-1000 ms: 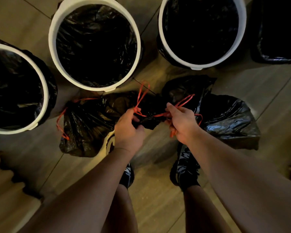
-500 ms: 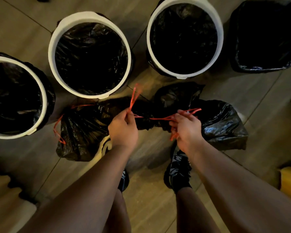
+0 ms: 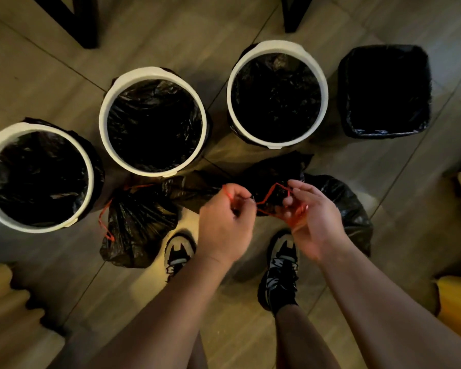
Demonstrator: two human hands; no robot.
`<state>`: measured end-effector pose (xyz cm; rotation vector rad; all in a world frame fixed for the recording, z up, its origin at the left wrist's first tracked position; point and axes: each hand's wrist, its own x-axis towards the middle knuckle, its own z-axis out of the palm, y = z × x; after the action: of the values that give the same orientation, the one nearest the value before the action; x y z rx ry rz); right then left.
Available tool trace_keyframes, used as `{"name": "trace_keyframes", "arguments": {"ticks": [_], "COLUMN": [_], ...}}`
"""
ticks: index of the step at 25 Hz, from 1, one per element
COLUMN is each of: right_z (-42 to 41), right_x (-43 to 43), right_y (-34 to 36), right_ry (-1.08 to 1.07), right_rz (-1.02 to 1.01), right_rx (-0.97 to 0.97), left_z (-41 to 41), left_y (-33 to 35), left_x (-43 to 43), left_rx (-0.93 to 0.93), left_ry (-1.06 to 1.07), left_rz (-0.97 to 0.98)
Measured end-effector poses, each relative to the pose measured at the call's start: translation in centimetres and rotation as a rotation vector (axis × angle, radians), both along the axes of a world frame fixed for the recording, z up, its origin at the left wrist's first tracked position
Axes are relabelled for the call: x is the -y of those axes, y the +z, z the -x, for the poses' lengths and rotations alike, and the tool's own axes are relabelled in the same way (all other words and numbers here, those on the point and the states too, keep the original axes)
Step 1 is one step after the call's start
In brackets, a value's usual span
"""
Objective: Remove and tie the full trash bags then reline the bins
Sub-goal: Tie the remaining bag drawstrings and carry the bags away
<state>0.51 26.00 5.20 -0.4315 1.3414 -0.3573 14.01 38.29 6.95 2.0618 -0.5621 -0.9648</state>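
Two full black trash bags lie on the floor by my feet: one at the left [image 3: 136,225] with loose red strings, one at the right [image 3: 341,206]. My left hand [image 3: 224,225] pinches the red drawstring [image 3: 270,193] of the right bag. My right hand [image 3: 308,217] holds the string's other end, looped over its fingers. Three round white bins, at the far left [image 3: 89,166], the middle [image 3: 105,102] and the right [image 3: 324,83], carry black liners. A square black bin [image 3: 423,123] at the far right is lined too.
My two shoes [image 3: 281,265] stand just below the bags. Dark furniture legs [image 3: 83,25] rise at the top. Yellowish objects sit at the lower left [image 3: 8,310] and right edge [image 3: 458,299]. Wood-look floor tiles run all around.
The view has pulled back and up, showing the bins whole. My hands have come closer together, and the red string between them has gone from taut to a slack loop.
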Motion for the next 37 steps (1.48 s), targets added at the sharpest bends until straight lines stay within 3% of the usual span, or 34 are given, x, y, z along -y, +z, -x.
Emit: {"name": "trace_keyframes", "arguments": {"ticks": [3,8,12,16,19,24,27,33,37], "right_z": [-0.5,-1.1,-1.3,-1.2,-1.2,-0.1,-0.9,-3.5,-4.6], "right_x": [0.0,-0.4,-1.4,-2.0,-2.0,-2.0,-3.8,-7.5,-9.0], "right_y": [1.7,2.6,2.7,2.0,0.7,-1.1,-1.2,-3.1,-6.1], "right_ry": [0.085,0.406,0.482,0.467,0.407,0.454,0.582,0.787,0.693], "right_rz": [-0.038,0.056,0.144,0.139,0.076,0.08,0.159,0.258,0.274], "right_rx": [0.071,0.026,-0.047,-0.038,-0.198,-0.421,-0.391,-0.271,-0.329], "left_z": [0.6,1.6,2.2,1.8,1.3,-2.4,-7.0,-16.5,-20.0], "left_y": [2.1,3.3,3.1,2.4,1.7,-2.1,-6.6,-16.0,-20.6], "left_x": [1.5,2.9,2.7,2.1,0.7,-5.5,-11.1,-20.9,-24.9], "left_rx": [0.064,0.15,0.204,0.093,0.029,-0.104,-0.135,-0.049,-0.084], "left_ry": [-0.307,-0.464,-0.434,-0.348,-0.312,-0.148,0.04,0.64,0.692], "left_rz": [-0.081,-0.264,-0.285,-0.29,-0.269,-0.401,-0.557,-0.821,-0.787]}}
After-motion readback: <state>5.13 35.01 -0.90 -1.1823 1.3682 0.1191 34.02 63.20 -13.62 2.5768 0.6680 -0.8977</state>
